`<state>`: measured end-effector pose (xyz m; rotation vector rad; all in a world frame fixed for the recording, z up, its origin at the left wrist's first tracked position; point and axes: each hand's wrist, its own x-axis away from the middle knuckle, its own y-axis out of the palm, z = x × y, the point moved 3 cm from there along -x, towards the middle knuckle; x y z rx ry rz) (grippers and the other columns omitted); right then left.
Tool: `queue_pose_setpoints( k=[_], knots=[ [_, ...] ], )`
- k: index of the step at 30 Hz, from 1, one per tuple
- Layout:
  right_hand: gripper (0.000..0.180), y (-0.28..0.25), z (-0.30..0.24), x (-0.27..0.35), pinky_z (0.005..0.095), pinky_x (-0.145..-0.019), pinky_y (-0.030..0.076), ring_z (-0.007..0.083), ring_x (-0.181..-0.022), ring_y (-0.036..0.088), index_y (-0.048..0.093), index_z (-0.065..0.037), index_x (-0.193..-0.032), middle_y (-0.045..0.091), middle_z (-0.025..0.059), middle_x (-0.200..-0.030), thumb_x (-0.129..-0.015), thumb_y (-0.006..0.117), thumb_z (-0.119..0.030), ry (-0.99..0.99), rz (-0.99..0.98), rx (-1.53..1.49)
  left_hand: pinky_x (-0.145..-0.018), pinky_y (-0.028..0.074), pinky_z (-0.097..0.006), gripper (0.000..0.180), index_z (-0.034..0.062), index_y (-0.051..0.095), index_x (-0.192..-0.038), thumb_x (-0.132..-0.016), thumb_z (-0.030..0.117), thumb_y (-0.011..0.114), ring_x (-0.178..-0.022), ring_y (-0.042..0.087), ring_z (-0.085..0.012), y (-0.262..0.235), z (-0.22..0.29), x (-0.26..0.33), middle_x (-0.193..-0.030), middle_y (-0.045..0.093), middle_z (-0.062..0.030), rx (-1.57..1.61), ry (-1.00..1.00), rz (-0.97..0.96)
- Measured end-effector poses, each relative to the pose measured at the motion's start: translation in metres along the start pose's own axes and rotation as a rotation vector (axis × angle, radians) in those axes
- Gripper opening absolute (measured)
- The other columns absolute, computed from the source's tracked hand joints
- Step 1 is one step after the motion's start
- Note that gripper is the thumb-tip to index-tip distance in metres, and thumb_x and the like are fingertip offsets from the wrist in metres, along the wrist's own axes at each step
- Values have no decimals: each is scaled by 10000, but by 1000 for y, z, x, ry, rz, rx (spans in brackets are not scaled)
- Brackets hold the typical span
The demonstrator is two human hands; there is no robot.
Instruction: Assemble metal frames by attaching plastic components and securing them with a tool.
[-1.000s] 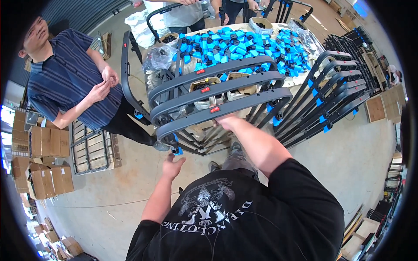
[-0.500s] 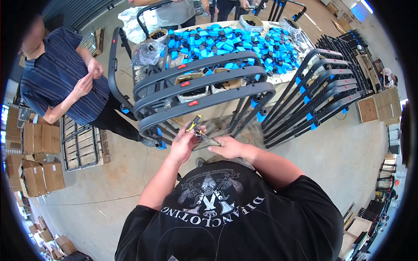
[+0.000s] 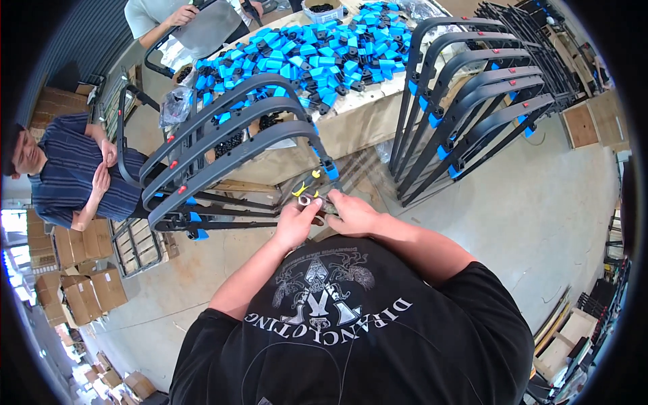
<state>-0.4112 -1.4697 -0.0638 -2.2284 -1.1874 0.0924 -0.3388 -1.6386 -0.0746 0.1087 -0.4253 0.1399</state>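
Note:
My two hands are close together in front of my chest, low beside the dark frames. In my left hand [image 3: 295, 225], the fingers are closed around a hand tool with a yellow-and-black handle [image 3: 308, 183], whose handle points up and away. A silver ring-ended metal piece [image 3: 304, 200], like a wrench end, shows at the left fingertips. My right hand [image 3: 354, 216] is closed on a worn grey metal bar [image 3: 329, 207] that reaches toward the left hand. Fingers hide how these pieces meet. Nearest ahead stands a curved dark frame [image 3: 260, 140] with a blue corner piece [image 3: 329, 169].
A table [image 3: 361, 125] ahead bears a heap of blue and black parts [image 3: 304, 54]. More curved frames [image 3: 482, 88] lean at its right. A person in a striped shirt [image 3: 84, 162] stands at left; another [image 3: 158, 20] holds a frame across the table. Cardboard boxes [image 3: 94, 293] sit at left.
My view has turned right, so the table and frames sit farther left. My hands have drawn closer together, and the ring-ended metal piece now shows more plainly.

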Motion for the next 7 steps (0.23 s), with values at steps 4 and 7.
queue_pose_setpoints(
  k=[4,7],
  knots=[
    [470,-25,25,15,499,-723,506,427,-850,678,473,12,-1047,647,265,-885,-892,708,-365,-86,214,-112,-759,556,-310,271,-9,689,-1049,-1065,190,506,-823,656,-152,37,8,-10,-949,707,-79,-73,80,36],
    [475,-35,74,9,456,-802,509,301,-1024,682,477,-22,-1062,630,301,-1010,-874,748,-362,65,307,-185,-869,519,-344,330,54,711,-1066,-1094,223,429,-868,637,-171,37,28,-15,-929,709,-76,-672,75,88]
  ],
)
